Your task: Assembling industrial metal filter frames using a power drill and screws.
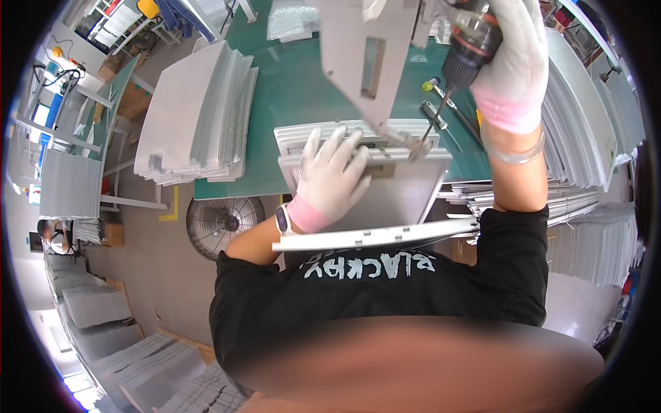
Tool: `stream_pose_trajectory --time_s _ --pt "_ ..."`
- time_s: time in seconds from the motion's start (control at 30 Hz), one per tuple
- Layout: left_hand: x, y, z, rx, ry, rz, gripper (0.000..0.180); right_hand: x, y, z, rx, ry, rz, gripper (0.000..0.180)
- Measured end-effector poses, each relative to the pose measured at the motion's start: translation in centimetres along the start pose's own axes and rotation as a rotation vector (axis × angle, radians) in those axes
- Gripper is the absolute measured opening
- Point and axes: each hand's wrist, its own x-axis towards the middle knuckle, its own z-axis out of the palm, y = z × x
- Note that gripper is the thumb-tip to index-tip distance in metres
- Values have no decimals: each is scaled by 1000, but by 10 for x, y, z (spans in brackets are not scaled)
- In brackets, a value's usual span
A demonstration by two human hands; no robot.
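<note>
A framed panel with a perforated silvery face and white rails [403, 199] lies at the front edge of the green table, reaching toward my body. My gloved left hand [329, 180] rests on its upper rail, fingers spread and flat. In my gloved right hand [518, 65] is a dark power drill [475, 40], gripped at the right. Its long thin bit slants down toward the right end of the rail; whether the tip touches is unclear. A light grey metal arm [351, 51] hangs over the panel and hides part of the table.
Stacks of flat panels stand at the left [196, 110] and the right [575, 103] of the green table [289, 76]. A hammer [447, 100] and a wrench [434, 115] lie beyond the panel. White strips [385, 236] lie close to my body. A round floor fan [231, 224] stands at the left.
</note>
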Motion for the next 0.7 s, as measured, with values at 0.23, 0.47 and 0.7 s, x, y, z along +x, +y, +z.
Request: stream_pose_trajectory --time_s 0.23,0.47,0.7 --pt "-10 27 -16 -21 263 45 30 -33 17 57 -938 526 35 36" --pt "-7 33 -23 -16 206 -13 25 -42 26 67 -983 664 47 39" --pt "-13 29 -21 -78 115 28 28 -44 28 67 -986 700 79 43"
